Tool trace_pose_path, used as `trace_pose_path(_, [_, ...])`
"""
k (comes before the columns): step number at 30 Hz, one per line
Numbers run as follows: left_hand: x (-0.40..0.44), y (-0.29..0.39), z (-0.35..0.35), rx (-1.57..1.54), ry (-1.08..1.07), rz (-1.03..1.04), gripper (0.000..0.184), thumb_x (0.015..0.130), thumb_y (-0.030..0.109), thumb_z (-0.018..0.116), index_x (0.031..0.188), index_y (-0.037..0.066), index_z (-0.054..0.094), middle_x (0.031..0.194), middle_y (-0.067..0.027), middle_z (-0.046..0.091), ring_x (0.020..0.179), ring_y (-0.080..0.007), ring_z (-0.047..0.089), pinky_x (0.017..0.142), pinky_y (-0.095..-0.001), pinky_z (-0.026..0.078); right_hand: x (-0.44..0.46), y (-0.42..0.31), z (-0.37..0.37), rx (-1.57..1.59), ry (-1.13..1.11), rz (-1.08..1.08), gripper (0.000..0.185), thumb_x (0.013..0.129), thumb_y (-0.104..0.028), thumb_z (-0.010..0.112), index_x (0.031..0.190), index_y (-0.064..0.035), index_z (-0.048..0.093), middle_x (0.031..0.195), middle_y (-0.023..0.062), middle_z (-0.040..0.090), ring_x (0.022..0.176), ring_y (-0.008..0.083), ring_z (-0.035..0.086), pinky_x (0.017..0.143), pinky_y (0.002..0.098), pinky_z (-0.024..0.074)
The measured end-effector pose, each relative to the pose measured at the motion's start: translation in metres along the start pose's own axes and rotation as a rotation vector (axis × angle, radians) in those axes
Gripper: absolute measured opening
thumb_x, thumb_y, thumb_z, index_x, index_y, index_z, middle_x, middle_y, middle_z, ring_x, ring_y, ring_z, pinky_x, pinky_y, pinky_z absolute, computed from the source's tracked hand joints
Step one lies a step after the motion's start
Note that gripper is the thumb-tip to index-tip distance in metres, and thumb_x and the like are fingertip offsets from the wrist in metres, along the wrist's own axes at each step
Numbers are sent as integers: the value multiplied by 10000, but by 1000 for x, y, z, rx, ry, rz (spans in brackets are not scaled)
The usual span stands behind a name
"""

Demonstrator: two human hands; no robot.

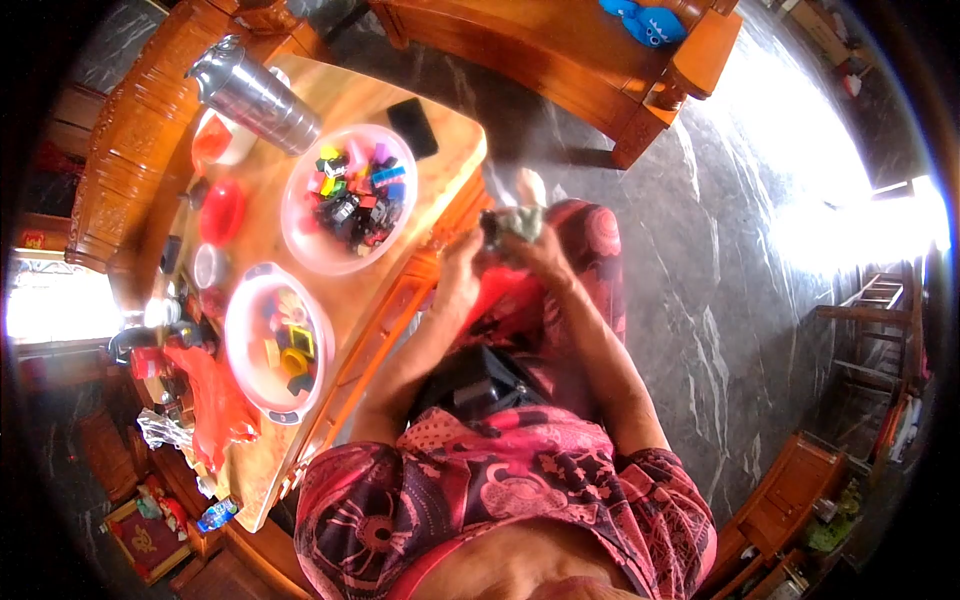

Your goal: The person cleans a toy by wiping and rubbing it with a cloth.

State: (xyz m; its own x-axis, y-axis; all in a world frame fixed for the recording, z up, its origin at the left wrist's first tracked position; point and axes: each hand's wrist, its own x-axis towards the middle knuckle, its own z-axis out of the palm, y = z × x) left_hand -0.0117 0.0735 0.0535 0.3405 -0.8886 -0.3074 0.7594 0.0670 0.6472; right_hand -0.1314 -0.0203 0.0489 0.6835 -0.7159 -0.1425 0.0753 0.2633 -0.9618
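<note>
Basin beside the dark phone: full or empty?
Partly filled: in the basin lies a jumbled heap of coloured and black pieces, with bare wall showing around them.

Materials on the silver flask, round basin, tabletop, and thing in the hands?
Silver flask: probably stainless steel, polished; bright lengthwise highlights.
Round basin: likely plastic, smooth; thin, milky, translucent-looking wall.
Tabletop: looks like varnished wood; warm streaky tone, sheen. Could be veneer.
Pale greenish item in hands: blurred, can't tell.

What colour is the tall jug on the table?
The jug is shiny silver, best seen in the head view.
</note>
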Motion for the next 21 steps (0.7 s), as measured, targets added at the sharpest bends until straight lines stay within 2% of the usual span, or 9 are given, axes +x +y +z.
trace_pose_path(4, [4, -3, -4, 52, 9, 42, 223, 853, 222, 582, 997, 51, 587, 899, -67, 611, 762, -191, 589, 685, -354, 510, -1, -4, 2, 16, 11, -32, 381, 792, -115, 640, 1142, -39, 512, 883, 5, 595, 677, 76, 541, 570, 223, 457])
trace_pose_path(7, [8, -6, -6, 61, 35, 71, 201, 848, 211, 587, 968, 50, 596, 884, -59, 613, 755, -184, 593, 666, -341, 510, -4, -12, 4, -83, -3, 52, 393, 793, -115, 640, 1151, -30, 502, 883, 8, 590, 733, 91, 547, 623, 232, 467])
trace_pose_path(10, [9, -8, -7, 53, 77, 77, 160, 841, 188, 592, 933, 59, 610, 874, -47, 614, 752, -169, 594, 655, -314, 503, -3, -7, 5, -59, 11, -13, 365, 796, -120, 639, 1124, -26, 509, 862, 6, 585, 737, 99, 546, 630, 236, 467])
trace_pose_path(12, [10, -10, -11, 71, 150, 59, 144, 830, 172, 602, 918, 60, 619, 843, -33, 614, 716, -150, 587, 626, -293, 494, 0, -2, 5, -132, 61, -87, 315, 800, -139, 639, 1070, -25, 523, 843, 5, 580, 729, 104, 543, 629, 245, 464])
trace_pose_path(15, [15, -14, -14, 146, 131, 106, 154, 820, 173, 613, 926, 62, 620, 809, -24, 611, 655, -144, 576, 591, -278, 489, 3, 6, 4, -182, 118, -172, 257, 807, -156, 634, 1004, -23, 536, 838, 11, 581, 739, 109, 545, 644, 254, 464])
trace_pose_path(19, [8, -13, -12, 237, 105, 40, 172, 814, 176, 620, 944, 63, 617, 805, -19, 610, 650, -130, 569, 560, -273, 483, 9, 7, 0, -244, 187, -63, 235, 811, -177, 631, 967, -23, 547, 831, 17, 580, 751, 114, 545, 660, 261, 461])
trace_pose_path(21, [5, -13, -7, 274, 41, 12, 188, 810, 176, 625, 959, 62, 613, 829, -13, 609, 702, -115, 568, 554, -265, 474, 12, 14, -2, -164, 307, -189, 235, 815, -194, 628, 955, -21, 553, 820, 23, 579, 745, 118, 541, 664, 265, 459])
